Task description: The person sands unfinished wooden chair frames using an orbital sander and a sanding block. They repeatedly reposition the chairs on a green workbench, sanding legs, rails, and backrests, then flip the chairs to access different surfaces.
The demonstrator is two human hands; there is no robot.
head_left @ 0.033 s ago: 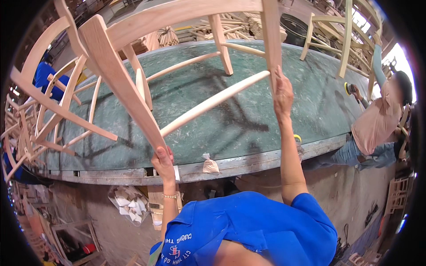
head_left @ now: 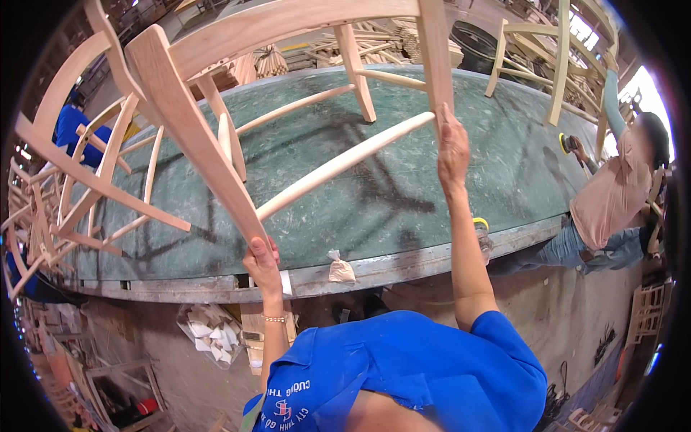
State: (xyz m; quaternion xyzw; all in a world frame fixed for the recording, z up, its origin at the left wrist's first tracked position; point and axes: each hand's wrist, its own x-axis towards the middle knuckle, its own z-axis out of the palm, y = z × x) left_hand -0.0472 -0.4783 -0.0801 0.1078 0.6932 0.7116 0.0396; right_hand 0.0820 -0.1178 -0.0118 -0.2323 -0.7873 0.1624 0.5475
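Note:
A pale unfinished wooden chair frame (head_left: 345,165) is tilted over the green tabletop (head_left: 324,234), its top running out of view. My left hand (head_left: 263,265) is closed around the near end of its left leg, thumb on top. On the right, my right hand (head_left: 453,151) grips the other near leg, just beside the joint of the round rung; part of its fingers is hidden behind the wood. The far legs reach down to the tabletop. At the near table edge, between my arms, sits a small tied bag of beige powder (head_left: 341,271).
More chair frames (head_left: 108,189) crowd the left. A sander (head_left: 481,232) lies by the table edge near my right forearm. At right a co-worker (head_left: 612,198) holds another sander (head_left: 565,143) beside a chair frame (head_left: 558,79). A plastic bag of white scraps (head_left: 212,335) lies below the table.
The chair frame and both my hands have shifted very slightly to the left. My grip looks the same.

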